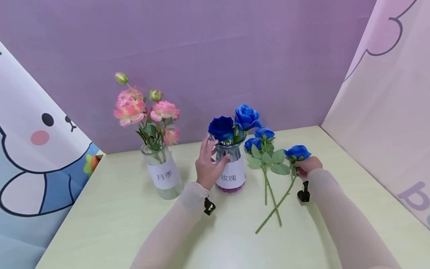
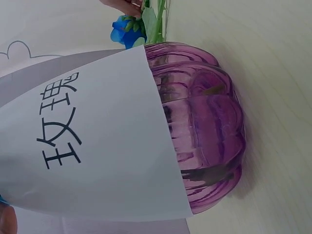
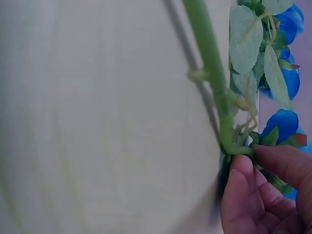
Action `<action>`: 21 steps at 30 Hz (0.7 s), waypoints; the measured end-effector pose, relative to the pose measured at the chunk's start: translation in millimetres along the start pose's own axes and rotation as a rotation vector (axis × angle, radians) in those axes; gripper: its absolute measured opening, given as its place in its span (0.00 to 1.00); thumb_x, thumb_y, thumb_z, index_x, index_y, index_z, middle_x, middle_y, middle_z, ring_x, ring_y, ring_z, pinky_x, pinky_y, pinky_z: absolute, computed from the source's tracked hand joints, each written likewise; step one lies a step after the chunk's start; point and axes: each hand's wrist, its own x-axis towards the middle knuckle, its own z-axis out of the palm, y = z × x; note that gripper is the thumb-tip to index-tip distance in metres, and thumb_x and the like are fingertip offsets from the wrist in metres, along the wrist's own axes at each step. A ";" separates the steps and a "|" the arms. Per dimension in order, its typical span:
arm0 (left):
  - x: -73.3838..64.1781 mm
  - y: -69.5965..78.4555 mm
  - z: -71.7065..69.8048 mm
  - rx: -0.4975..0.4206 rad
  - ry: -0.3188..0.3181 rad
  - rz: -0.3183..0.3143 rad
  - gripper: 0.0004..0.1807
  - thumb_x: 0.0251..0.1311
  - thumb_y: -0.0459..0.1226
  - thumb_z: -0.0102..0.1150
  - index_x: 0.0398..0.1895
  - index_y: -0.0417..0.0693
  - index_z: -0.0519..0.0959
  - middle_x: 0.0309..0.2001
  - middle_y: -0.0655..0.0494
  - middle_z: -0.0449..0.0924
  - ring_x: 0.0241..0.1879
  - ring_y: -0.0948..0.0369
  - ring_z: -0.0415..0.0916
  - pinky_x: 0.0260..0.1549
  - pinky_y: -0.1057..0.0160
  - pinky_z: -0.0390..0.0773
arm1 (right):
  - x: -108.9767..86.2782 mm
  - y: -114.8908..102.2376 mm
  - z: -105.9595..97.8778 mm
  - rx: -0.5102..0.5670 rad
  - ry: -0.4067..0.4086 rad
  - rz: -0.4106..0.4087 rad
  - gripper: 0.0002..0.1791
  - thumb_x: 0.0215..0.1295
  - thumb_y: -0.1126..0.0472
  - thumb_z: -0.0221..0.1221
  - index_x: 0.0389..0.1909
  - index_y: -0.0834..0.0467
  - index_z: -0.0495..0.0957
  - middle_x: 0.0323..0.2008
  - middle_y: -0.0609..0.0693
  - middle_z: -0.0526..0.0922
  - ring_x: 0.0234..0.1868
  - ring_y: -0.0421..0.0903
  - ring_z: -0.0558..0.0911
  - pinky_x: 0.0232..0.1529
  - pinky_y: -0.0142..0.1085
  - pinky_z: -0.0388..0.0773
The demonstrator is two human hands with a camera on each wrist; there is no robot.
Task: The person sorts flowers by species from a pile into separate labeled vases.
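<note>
My right hand pinches a blue rose just below its bloom, at the right of the table. In the right wrist view, thumb and fingers close on the green stem, which bends near the grip. My left hand is beside the labelled vase, its fingers spread near the rim and its thumb in front of the neck. That vase has a purple ribbed base and a white paper label. A dark blue rose and a brighter blue rose stand in it.
Two more blue roses with leaves lie right of the vase, their stems crossing the held one. On the left, a clear glass vase with its own label holds pink flowers. A purple backdrop rises behind the table.
</note>
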 end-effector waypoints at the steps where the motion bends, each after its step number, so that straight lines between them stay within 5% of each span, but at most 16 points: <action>1: 0.4 0.2 0.1 0.001 0.001 -0.001 0.28 0.47 0.30 0.72 0.51 0.36 0.71 0.65 0.33 0.64 0.36 0.46 0.83 0.39 0.56 0.83 | 0.2 -0.9 -0.2 0.035 -0.008 0.009 0.08 0.58 0.65 0.61 0.26 0.66 0.74 0.11 0.48 0.76 0.13 0.40 0.77 0.19 0.33 0.80; 11: 1.2 4.7 0.9 -0.007 -0.016 -0.024 0.27 0.48 0.30 0.72 0.51 0.37 0.71 0.65 0.34 0.64 0.40 0.45 0.82 0.40 0.55 0.83 | -25.2 -5.8 -21.4 0.404 -0.196 0.152 0.14 0.66 0.67 0.52 0.19 0.60 0.76 0.15 0.49 0.80 0.17 0.40 0.81 0.24 0.29 0.81; 21: 0.7 1.5 0.0 0.008 -0.004 -0.009 0.27 0.47 0.30 0.73 0.51 0.36 0.71 0.64 0.34 0.64 0.39 0.45 0.83 0.39 0.55 0.83 | -57.2 -3.1 -45.2 0.714 -0.252 0.086 0.18 0.67 0.70 0.50 0.19 0.60 0.81 0.18 0.51 0.82 0.21 0.41 0.83 0.28 0.30 0.83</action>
